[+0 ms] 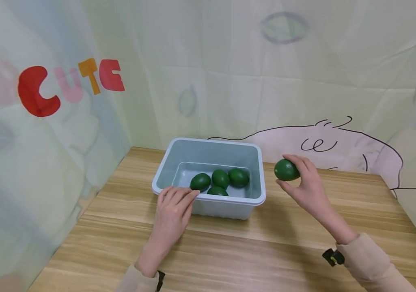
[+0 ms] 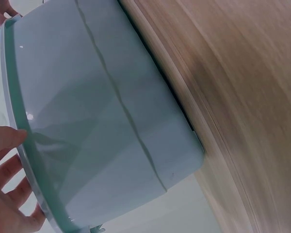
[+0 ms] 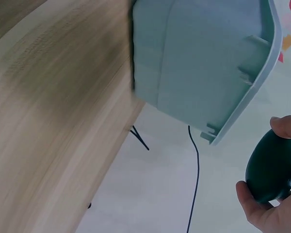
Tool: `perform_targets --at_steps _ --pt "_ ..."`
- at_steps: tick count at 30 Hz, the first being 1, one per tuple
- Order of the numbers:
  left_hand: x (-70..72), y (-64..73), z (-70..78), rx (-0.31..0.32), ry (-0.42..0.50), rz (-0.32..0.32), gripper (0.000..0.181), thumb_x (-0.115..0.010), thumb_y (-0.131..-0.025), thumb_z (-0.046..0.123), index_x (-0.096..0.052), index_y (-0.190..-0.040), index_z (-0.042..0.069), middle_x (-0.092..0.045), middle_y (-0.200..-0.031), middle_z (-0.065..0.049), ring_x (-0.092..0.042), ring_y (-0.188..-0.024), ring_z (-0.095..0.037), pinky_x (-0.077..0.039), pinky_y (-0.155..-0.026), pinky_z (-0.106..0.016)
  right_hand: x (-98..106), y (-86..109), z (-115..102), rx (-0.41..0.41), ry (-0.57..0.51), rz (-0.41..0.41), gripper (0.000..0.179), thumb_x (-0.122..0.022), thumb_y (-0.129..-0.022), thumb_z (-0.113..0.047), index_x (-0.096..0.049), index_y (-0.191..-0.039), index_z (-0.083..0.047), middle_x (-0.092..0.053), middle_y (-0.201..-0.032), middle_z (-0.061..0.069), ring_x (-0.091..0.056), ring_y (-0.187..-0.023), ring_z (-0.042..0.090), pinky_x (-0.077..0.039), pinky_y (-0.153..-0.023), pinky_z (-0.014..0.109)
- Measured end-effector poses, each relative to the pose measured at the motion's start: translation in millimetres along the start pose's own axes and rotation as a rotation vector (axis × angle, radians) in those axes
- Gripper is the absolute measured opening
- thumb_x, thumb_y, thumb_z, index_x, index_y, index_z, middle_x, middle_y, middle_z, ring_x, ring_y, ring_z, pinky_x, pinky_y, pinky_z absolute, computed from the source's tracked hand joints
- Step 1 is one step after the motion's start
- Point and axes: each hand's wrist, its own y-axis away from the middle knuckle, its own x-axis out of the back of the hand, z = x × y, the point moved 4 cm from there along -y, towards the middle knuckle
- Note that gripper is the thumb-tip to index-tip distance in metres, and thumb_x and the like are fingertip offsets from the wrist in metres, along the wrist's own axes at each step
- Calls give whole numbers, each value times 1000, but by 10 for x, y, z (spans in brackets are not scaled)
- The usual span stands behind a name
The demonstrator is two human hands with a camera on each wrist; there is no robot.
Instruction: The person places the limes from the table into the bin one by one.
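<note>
Pinched between my right thumb and fingers is a dark green, egg-shaped avocado (image 1: 286, 170), held up in the air to the right of a light blue-grey plastic bin (image 1: 208, 207). My right hand (image 1: 311, 190) stands apart from the bin, and the right wrist view also has the avocado (image 3: 271, 167) in its grasp. At the bin's front left, my left hand (image 1: 171, 211) grips the rim, its fingers bent over the edge, as the left wrist view shows near the rim (image 2: 14, 104). Several more avocados (image 1: 220, 178) lie inside on the bin's floor, toward its front and right; the front one is partly hidden by the rim.
The bin stands on a wood-grain table (image 1: 229, 251) near its back edge. Behind it hangs a pale printed curtain (image 1: 208, 81), with coloured letters (image 1: 39, 91) on the left side. A dark band (image 1: 333, 257) sits at the right cuff.
</note>
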Motion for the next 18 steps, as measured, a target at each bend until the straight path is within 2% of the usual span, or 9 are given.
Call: perform_targets --at_steps 11,18 --pt "6 3 -12 2 0 0 26 -65 -82 11 -67 -108 17 -66 -102 0 -55 -101 -20 -33 -100 -46 1 -110 -157 22 -14 -63 68 -77 -71 -16 -46 -130 -21 -50 -123 10 -50 -107 27 -48 -83 49" --pt "-2 2 -12 1 -15 -10 25 -63 -84 12 -67 -108 17 -65 -103 0 -55 -101 -20 -32 -101 -45 -30 -180 -218 66 -28 -98 67 -79 -68 -14 -48 -128 -18 -51 -121 9 -50 -108 25 -49 -85 46"
